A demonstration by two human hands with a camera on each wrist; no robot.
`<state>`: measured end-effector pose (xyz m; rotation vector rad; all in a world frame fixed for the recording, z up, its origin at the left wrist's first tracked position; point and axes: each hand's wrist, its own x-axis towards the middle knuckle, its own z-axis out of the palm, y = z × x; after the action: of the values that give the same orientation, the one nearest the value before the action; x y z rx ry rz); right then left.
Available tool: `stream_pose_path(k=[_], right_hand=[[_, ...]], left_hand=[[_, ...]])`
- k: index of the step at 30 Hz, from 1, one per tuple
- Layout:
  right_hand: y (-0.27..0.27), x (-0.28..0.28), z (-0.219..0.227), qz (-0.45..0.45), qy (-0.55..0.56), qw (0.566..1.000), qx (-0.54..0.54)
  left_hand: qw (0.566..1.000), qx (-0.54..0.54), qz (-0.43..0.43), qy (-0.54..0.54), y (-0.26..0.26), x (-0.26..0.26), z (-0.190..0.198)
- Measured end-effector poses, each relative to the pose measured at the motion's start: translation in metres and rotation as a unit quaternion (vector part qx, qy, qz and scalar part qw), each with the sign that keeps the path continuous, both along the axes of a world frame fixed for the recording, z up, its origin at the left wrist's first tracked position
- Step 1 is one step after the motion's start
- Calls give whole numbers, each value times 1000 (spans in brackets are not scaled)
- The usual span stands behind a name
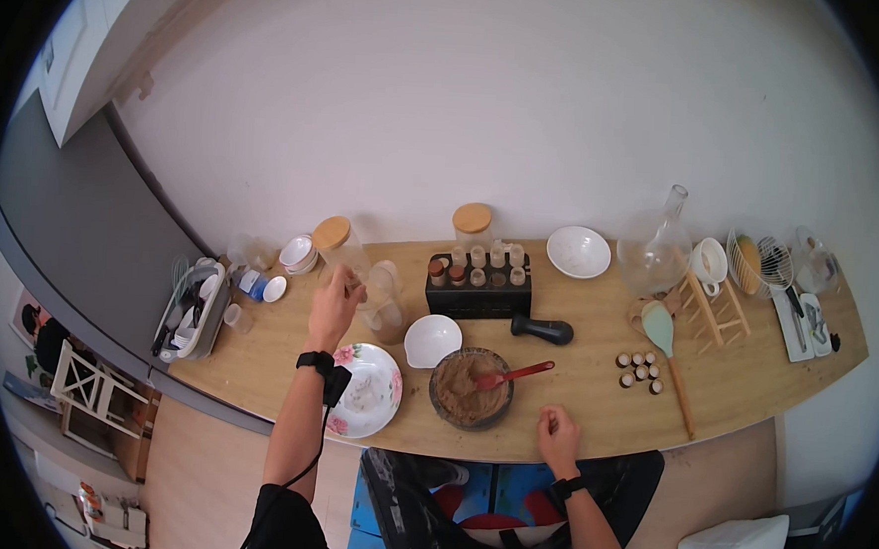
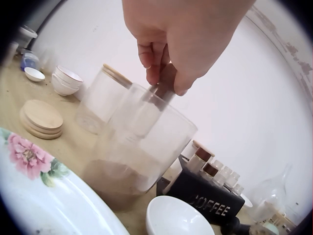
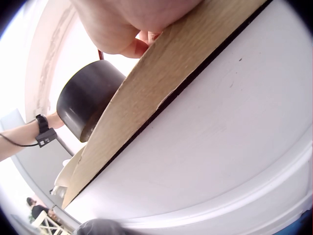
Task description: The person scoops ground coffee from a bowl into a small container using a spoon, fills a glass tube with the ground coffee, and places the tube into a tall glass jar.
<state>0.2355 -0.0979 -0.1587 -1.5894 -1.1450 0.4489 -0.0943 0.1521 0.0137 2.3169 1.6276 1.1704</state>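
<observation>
My left hand (image 1: 333, 309) (image 2: 188, 39) pinches the brown top of a small glass vial (image 2: 145, 117), which hangs down inside the mouth of a tall glass jar (image 2: 168, 132). Brown powder (image 2: 115, 178) lies at the bottom of that jar. My right hand (image 1: 558, 438) (image 3: 139, 22) rests at the table's front edge with its fingers loosely curled, holding nothing visible. To its left stands a dark bowl (image 3: 88, 98) of brown powder (image 1: 463, 400), a red spatula (image 1: 524, 374) leaning in it.
A floral plate (image 1: 389, 411) and a white bowl (image 1: 433, 342) are near the jar. Behind is a black rack (image 1: 478, 298) of small vials. A black-handled tool (image 1: 543, 329), small capped vials (image 1: 640, 360) and a green spatula (image 1: 658, 328) lie rightward. Wooden lids (image 2: 41, 117) are stacked left.
</observation>
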Motion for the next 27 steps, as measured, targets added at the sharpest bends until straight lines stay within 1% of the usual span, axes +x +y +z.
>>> stream_pose_path(k=[1,2,4,5,7,8,10,11,13,14,16,17,19,20,22,23,25,27], right_hand=[[-2,0,2,1,0,1000,-2],[-2,1,4,0,-8,1000,-2],[0,0,7,-4,-14,1000,0],[0,-1,7,-1,5,1000,1],[-2,-2,7,5,23,1000,-1],[-2,-2,9,7,26,1000,0],[-1,-2,10,8,30,1000,1],[-1,-2,10,6,17,1000,4],[-1,-1,10,5,2,1000,6],[0,-1,10,5,1,1000,4],[-1,-2,9,4,1,1000,0],[0,-2,8,0,-5,1000,4],[0,-2,8,-4,-9,1000,8],[0,-2,9,0,0,1000,4],[0,-2,8,4,10,1000,2],[-1,-1,7,5,-2,1000,-4],[1,0,7,4,-14,1000,-6],[0,0,4,7,-12,1000,-11]], left_hand=[[998,-33,-16,59,1,-1,-1],[998,-32,-16,58,1,0,-2],[999,-43,28,9,0,3,1],[999,-44,28,9,-3,6,4],[990,71,17,-119,-8,14,6],[990,70,17,-119,-7,14,6],[998,40,34,-36,-6,11,7],[998,40,35,-36,-3,7,3],[1000,-11,15,25,0,3,-2],[1000,-9,14,25,1,5,-1],[998,39,20,-48,-2,8,1],[998,38,20,-49,-5,11,2],[989,103,1,-110,-7,16,6],[989,103,0,-110,-6,13,5],[999,2,25,35,-2,6,2],[999,1,26,33,-3,5,-1],[999,10,29,-21,-2,6,0],[999,31,30,-14,-4,8,2]])
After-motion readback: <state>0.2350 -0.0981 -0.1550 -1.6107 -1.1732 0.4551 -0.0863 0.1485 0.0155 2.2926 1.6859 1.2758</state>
